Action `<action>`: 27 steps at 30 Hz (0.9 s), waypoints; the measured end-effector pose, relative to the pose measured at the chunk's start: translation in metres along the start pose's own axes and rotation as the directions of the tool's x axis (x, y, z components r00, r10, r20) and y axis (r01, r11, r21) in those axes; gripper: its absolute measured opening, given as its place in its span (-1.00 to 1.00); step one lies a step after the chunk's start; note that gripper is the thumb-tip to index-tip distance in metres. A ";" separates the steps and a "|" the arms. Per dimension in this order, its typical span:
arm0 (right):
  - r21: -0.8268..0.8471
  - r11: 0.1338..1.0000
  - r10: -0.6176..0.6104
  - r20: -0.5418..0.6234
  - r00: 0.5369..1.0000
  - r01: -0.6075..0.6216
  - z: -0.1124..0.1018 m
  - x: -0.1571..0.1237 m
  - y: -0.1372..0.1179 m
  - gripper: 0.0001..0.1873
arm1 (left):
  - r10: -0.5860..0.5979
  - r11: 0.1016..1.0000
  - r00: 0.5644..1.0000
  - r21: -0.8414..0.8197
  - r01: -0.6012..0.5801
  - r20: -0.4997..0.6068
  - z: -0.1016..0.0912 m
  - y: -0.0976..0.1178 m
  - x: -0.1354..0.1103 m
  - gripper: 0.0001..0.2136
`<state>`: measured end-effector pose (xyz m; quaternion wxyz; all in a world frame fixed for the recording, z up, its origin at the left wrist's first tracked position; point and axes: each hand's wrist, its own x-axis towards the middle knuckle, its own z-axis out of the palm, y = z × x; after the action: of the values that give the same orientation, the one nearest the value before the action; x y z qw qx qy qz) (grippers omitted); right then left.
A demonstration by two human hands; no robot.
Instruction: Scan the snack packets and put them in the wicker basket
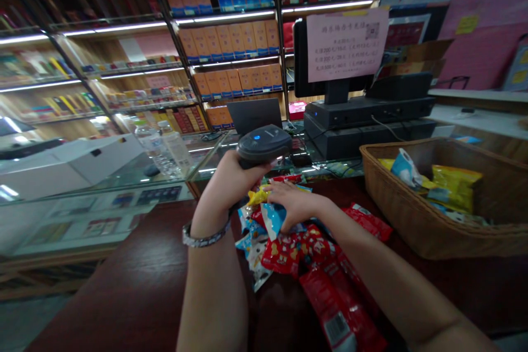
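My left hand (229, 179) is closed around the handle of a dark barcode scanner (264, 143), which has a small blue light lit on top. The scanner is held above a heap of snack packets. My right hand (295, 203) rests on this heap with fingers and thumb apart, touching a yellow packet (259, 194) and a blue-and-white packet (273, 219). Nearer to me lie a red patterned packet (284, 253) and a long red packet (336, 302) with a barcode showing. Under my right forearm, part of the heap is hidden.
On the right stands a wicker basket (396, 225) with yellow and blue packets inside. Behind the heap are a monitor (301, 60) bearing a paper sign and a laptop (253, 113). Plastic bottles (154, 148) and a white box (82, 162) stand on the glass counter at left.
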<state>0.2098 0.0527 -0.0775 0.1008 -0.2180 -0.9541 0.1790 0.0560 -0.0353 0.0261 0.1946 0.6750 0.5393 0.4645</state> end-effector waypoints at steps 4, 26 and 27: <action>0.540 0.841 0.101 -0.124 0.987 -0.018 -0.019 -0.007 0.003 -0.18 | -0.006 1.000 1.000 -0.005 0.006 -0.028 -0.003 -0.002 0.000 -0.80; 0.889 -0.097 0.852 -0.158 0.499 0.447 -0.069 -0.027 0.054 -0.85 | -0.098 0.992 0.987 0.094 0.086 0.130 0.008 -0.005 0.006 -0.79; 0.881 -0.080 0.866 -0.170 0.470 0.467 -0.069 -0.026 0.055 -0.85 | -0.108 0.990 0.986 0.107 0.094 0.130 0.008 -0.004 0.006 -0.80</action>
<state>0.2723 0.1082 -0.0386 0.6167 -0.3153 -0.2457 0.6782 0.0606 -0.0266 0.0217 0.2197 0.6856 0.5812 0.3793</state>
